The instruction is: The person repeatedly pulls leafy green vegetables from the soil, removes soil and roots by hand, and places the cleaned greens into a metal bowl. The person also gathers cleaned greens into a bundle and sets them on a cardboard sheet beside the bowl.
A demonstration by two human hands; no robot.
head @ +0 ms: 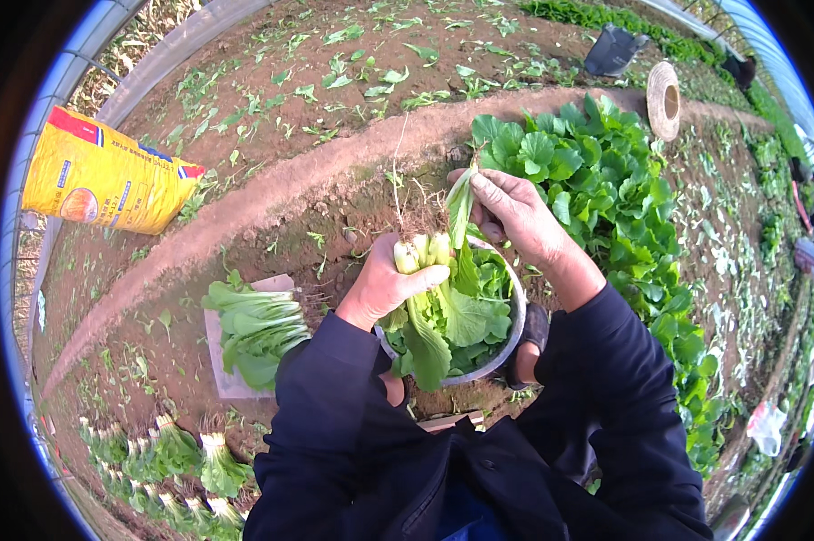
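My left hand [400,277] is closed around the white stems of several leafy green plants [424,253], their roots pointing away from me and their leaves hanging over a round basin [517,318]. To the right of that bunch, my right hand [508,209] pinches a leaf [460,203] near its root end. More green leaves [491,284] fill the basin between my feet. On a pale flat board [231,385] to the left lies a pile of leafy greens [261,331] with roots facing right.
Tied bundles of greens [221,466] stand at the lower left. A yellow printed sack [109,172] is at the upper left. Growing leafy plants [623,209] line my right. Farther off are a straw hat [664,101], a dark container [613,51] and a plastic bag [767,427].
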